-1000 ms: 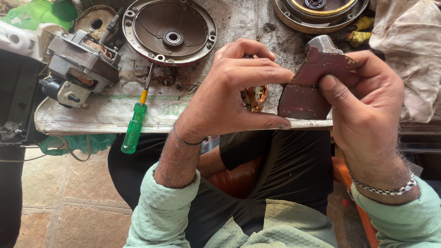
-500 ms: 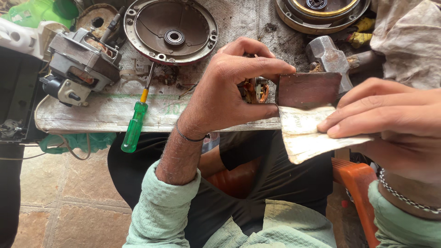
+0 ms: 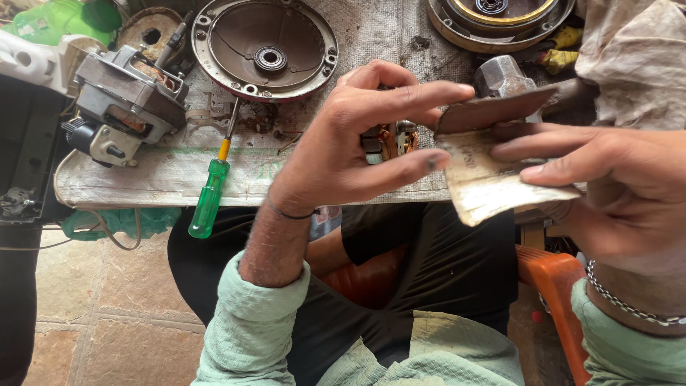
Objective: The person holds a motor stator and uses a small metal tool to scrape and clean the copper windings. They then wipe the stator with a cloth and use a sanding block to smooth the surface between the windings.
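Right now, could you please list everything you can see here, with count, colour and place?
sandpaper sheet: one, brown face, pale back, folded, between both hands
small motor part: one, copper and metal, behind the left fingers
screwdriver: one, green handle, at the bench edge
motor: one, grey, left on bench
round cover: one, brown, bench centre
second round housing: one, yellow-rimmed, top right
hammer head: one, grey, behind the sheet
cloth: one, beige, far right
bench: one, whitish
left hand: one
right hand: one, chain bracelet at the wrist

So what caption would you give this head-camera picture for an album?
Left hand grips a small copper-wound motor part while the right hand holds folded sandpaper beside it, above a cluttered workbench.
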Available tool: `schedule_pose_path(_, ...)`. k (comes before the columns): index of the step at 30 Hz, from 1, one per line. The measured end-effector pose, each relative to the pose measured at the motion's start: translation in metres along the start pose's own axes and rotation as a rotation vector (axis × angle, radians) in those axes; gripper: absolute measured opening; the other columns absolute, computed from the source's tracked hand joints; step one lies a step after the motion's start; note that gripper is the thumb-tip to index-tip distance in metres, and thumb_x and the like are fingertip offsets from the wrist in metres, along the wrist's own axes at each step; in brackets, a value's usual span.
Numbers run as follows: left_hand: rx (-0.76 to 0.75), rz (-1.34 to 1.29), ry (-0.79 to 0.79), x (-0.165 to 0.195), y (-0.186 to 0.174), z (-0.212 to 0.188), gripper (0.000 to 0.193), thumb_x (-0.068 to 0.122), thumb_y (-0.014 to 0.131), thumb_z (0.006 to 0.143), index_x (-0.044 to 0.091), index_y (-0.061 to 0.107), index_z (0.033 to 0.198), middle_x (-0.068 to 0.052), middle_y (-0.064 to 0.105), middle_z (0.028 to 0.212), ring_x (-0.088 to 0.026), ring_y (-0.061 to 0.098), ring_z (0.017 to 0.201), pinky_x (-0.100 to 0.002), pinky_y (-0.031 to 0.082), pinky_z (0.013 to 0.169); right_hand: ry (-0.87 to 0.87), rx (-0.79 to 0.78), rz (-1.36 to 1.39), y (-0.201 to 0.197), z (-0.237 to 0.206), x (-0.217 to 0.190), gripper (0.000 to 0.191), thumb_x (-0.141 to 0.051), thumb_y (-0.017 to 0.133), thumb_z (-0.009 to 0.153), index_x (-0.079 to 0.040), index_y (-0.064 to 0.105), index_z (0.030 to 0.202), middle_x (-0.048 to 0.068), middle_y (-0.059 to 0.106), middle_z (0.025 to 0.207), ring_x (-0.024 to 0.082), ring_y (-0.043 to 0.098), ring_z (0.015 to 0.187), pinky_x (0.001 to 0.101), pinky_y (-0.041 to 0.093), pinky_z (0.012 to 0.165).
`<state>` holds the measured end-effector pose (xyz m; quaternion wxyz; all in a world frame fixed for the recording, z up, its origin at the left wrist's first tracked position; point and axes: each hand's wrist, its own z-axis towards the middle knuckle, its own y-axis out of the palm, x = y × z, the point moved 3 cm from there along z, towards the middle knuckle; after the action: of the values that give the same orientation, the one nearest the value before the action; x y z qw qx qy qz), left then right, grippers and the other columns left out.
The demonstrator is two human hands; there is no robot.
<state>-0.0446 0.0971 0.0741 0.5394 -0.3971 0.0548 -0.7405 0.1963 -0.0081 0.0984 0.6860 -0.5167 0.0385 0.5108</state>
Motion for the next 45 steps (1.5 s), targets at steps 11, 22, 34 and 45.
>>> schedule_pose_path(11,0.079,0.098,-0.023,0.003,0.006,0.003,0.044,0.022,0.084,0.099,0.019,0.061,0.136,0.001,0.072,0.101,-0.017,0.063,0.100,-0.033,0.054,0.092,-0.119,-0.062,-0.083,0.006,0.009,-0.007,0.026,-0.005,0.083,0.068,-0.002,0.069,0.090,0.019,0.073,0.109,0.040,0.068,0.120,0.0511,0.053,0.102)
schedule_pose_path(22,0.035,0.180,-0.041,0.000,0.006,-0.001,0.055,0.038,0.079,0.105,0.006,0.057,0.144,-0.001,0.076,0.110,-0.019,0.064,0.109,-0.035,0.051,0.101,-0.168,0.084,-0.043,0.011,0.013,-0.012,0.020,-0.003,0.082,0.069,-0.004,0.074,0.087,0.020,0.062,0.123,0.040,0.063,0.126,0.0470,0.058,0.104)
schedule_pose_path(34,0.062,0.114,-0.080,-0.008,0.009,-0.006,0.037,0.042,0.048,0.121,0.016,0.062,0.141,0.001,0.076,0.108,-0.018,0.062,0.109,-0.035,0.047,0.102,0.340,0.389,0.118,0.028,0.006,-0.001,0.015,0.001,0.077,0.089,0.007,0.067,0.098,0.022,0.067,0.124,0.017,0.074,0.097,0.0221,0.063,0.083)
schedule_pose_path(45,0.068,0.076,-0.122,-0.008,0.009,-0.007,0.034,0.040,0.050,0.121,0.016,0.067,0.139,-0.001,0.068,0.096,-0.017,0.060,0.102,-0.033,0.048,0.093,0.304,0.514,0.105,0.032,0.010,0.000,0.023,-0.002,0.075,0.094,0.009,0.058,0.105,0.020,0.067,0.116,0.010,0.071,0.089,0.0181,0.060,0.073)
